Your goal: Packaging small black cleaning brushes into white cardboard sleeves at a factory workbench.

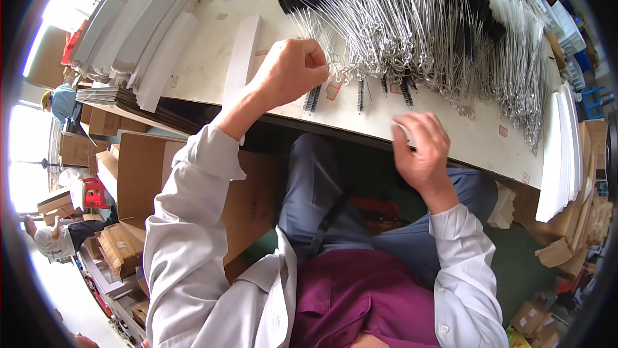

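Note:
A big pile of wire-handled brushes (386, 26) with looped metal ends and black bristles covers the table's middle and right. At the pile's left end, above the table, my left hand (290, 71) is closed, its fingers curled in. What it grips, if anything, is hidden. Just below that hand, a small black bristle head (312, 99) shows, and another bristle head (360, 97) lies to its right. My right hand (421, 148) hovers by the table's front edge, slightly blurred, thumb apart from the fingers, with nothing visible in it.
A long white box (243, 55) lies left of the brushes. Stacked white flat boxes (138, 33) fill the table's left side, and more white boxes (561, 155) stand at its right end. Cardboard cartons (138, 181) crowd the left. A person in blue (64, 103) is farther off.

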Tool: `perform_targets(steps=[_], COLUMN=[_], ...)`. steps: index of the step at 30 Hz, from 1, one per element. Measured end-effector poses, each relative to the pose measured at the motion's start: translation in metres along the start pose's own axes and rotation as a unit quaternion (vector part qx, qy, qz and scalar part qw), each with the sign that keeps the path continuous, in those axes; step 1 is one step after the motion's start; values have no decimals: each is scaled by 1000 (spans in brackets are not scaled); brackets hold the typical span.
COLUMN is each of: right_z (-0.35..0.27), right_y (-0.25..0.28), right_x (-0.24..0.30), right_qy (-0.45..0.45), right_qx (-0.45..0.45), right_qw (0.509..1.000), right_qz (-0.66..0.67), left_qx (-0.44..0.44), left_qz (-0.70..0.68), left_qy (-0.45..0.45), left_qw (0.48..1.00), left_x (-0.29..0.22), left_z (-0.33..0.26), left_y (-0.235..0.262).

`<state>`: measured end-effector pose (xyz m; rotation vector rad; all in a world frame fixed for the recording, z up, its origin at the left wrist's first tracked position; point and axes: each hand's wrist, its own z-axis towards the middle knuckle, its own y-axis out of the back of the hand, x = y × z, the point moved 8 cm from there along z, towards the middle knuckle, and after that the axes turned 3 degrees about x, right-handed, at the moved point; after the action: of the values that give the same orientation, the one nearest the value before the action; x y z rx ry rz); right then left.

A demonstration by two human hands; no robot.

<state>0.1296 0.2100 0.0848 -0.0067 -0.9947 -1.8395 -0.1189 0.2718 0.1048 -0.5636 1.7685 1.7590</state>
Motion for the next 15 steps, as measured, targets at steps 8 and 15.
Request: perform_targets(steps=[8,15], right_z=[91,91], right_y=[-104,-162], right_x=[31,7], right_qy=[95,116], right_qx=[70,177], right_qw=[991,955], right_qz=[-68,-210], left_qx=[-59,-99], left_qz=[-47,-46], left_qy=[-33,-71], left_qw=[997,991], left_x=[-2,-7], left_z=[-23,-37], left_y=[7,25])
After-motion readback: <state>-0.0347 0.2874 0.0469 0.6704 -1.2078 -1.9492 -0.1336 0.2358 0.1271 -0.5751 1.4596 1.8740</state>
